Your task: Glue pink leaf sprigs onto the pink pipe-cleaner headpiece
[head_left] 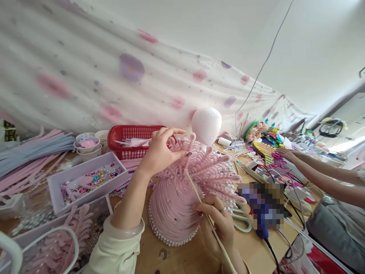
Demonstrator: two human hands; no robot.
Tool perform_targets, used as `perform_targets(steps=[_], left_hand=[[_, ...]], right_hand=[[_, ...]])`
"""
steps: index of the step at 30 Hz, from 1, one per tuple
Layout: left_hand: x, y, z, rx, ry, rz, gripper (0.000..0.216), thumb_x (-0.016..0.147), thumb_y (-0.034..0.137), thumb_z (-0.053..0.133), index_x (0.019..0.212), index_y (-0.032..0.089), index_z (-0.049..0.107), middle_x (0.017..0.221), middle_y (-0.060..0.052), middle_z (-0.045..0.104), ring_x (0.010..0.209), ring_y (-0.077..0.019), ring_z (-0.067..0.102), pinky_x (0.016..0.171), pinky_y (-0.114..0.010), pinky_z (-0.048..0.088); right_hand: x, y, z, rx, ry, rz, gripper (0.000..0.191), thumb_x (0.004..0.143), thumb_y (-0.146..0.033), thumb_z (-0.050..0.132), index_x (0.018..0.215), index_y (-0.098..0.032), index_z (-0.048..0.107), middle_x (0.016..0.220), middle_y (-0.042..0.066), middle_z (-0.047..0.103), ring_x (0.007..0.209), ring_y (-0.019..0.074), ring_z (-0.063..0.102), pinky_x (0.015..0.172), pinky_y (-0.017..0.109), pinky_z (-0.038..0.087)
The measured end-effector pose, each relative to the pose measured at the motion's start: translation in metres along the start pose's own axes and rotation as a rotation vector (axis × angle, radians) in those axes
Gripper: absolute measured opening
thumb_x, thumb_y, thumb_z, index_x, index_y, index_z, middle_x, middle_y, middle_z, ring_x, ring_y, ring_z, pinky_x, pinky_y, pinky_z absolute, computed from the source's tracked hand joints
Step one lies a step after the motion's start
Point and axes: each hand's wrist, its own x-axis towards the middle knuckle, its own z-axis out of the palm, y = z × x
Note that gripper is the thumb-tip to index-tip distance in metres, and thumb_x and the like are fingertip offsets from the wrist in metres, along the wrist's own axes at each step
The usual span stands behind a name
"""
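Observation:
A pink dome-shaped piece [171, 209] stands on the table, covered in curved chenille strips and edged with a row of pearls. Looped pink chenille sprays [208, 163] fan out from its top, with white beads along their right side. My left hand [159, 152] is at the upper left of the sprays, thumb and fingers apart around the loops, fingertips close to or touching them. In front of the dome, my right hand [218, 224] pinches a thin cream cord [195, 190]. That cord runs up to the base of the sprays and down past my wrist.
Behind are a white foam head [207, 125] and a red basket [137, 131]. A gem-filled tray [88, 179] lies left. Scissors [242, 222] and a blue glue gun [261, 228] with cables lie right. Another person's hands [286, 154] are at a yellow fish-shaped piece [264, 152].

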Motion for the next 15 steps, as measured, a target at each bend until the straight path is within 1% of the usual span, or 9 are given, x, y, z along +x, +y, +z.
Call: perform_targets(steps=[1,3,5,7,8,9,11,13,15], left_hand=[[0.000,-0.001,-0.002,-0.017,-0.017,-0.006,0.049,0.073,0.024,0.079,0.119,0.023,0.061,0.127,-0.008,0.062,0.124,-0.0265,0.053,0.107,-0.044,0.039],[-0.003,-0.002,-0.007,-0.024,-0.078,-0.058,0.069,0.069,0.026,0.080,0.132,0.024,0.051,0.138,-0.012,0.054,0.129,-0.0277,0.050,0.107,-0.044,0.040],[-0.006,-0.004,-0.011,0.034,-0.183,-0.168,0.093,0.062,0.031,0.084,0.141,0.023,0.037,0.147,-0.018,0.044,0.134,-0.0321,0.046,0.106,-0.045,0.042],[-0.010,-0.006,-0.013,0.163,-0.301,-0.303,0.105,0.052,0.036,0.087,0.141,0.019,0.033,0.147,-0.025,0.041,0.137,-0.0398,0.043,0.103,-0.049,0.044],[-0.012,-0.007,-0.014,0.249,-0.329,-0.360,0.104,0.049,0.038,0.087,0.136,0.016,0.035,0.143,-0.027,0.042,0.136,-0.0441,0.042,0.100,-0.051,0.045],[-0.014,-0.006,-0.015,0.341,-0.327,-0.397,0.099,0.047,0.040,0.086,0.130,0.015,0.039,0.139,-0.028,0.045,0.134,-0.0479,0.042,0.098,-0.054,0.045],[-0.018,-0.001,-0.018,0.507,-0.259,-0.397,0.085,0.047,0.044,0.085,0.116,0.014,0.045,0.130,-0.027,0.049,0.129,-0.0521,0.043,0.095,-0.057,0.045],[-0.023,0.009,-0.023,0.608,-0.209,-0.339,0.071,0.051,0.047,0.083,0.105,0.017,0.048,0.122,-0.024,0.054,0.123,-0.0506,0.048,0.093,-0.057,0.046],[-0.028,0.021,-0.028,0.645,-0.272,-0.322,0.053,0.055,0.045,0.081,0.092,0.020,0.052,0.109,-0.018,0.061,0.110,-0.0443,0.058,0.087,-0.051,0.049]], right_hand=[[0.000,0.001,0.001,-0.005,0.006,0.010,0.031,0.083,-0.003,0.050,0.101,-0.023,0.066,0.083,0.003,0.060,0.071,0.0172,0.061,0.059,0.029,0.048],[0.001,0.002,0.003,-0.017,0.029,0.042,0.030,0.085,-0.003,0.049,0.100,-0.024,0.066,0.083,0.003,0.061,0.072,0.0171,0.061,0.059,0.028,0.048],[0.001,0.003,0.004,-0.026,0.044,0.070,0.030,0.087,-0.003,0.049,0.099,-0.024,0.067,0.084,0.003,0.062,0.072,0.0165,0.062,0.060,0.027,0.049],[0.002,0.003,0.006,-0.028,0.038,0.084,0.031,0.087,-0.003,0.049,0.100,-0.024,0.068,0.085,0.003,0.062,0.073,0.0155,0.063,0.061,0.026,0.049],[0.003,0.002,0.006,-0.025,0.039,0.083,0.031,0.087,-0.003,0.050,0.100,-0.024,0.069,0.085,0.003,0.062,0.074,0.0151,0.063,0.062,0.025,0.049],[0.004,0.001,0.007,-0.020,0.046,0.078,0.032,0.087,-0.003,0.050,0.101,-0.024,0.069,0.086,0.003,0.062,0.074,0.0147,0.062,0.062,0.025,0.049],[0.005,-0.001,0.007,-0.008,0.058,0.068,0.033,0.087,-0.003,0.051,0.104,-0.024,0.069,0.086,0.003,0.062,0.073,0.0147,0.062,0.062,0.024,0.049],[0.005,-0.002,0.007,-0.001,0.060,0.078,0.033,0.087,-0.004,0.051,0.106,-0.024,0.070,0.087,0.003,0.063,0.074,0.0152,0.062,0.063,0.025,0.049],[0.004,-0.002,0.008,0.003,0.055,0.098,0.034,0.088,-0.005,0.050,0.108,-0.024,0.069,0.088,0.004,0.064,0.075,0.0157,0.063,0.064,0.026,0.050]])
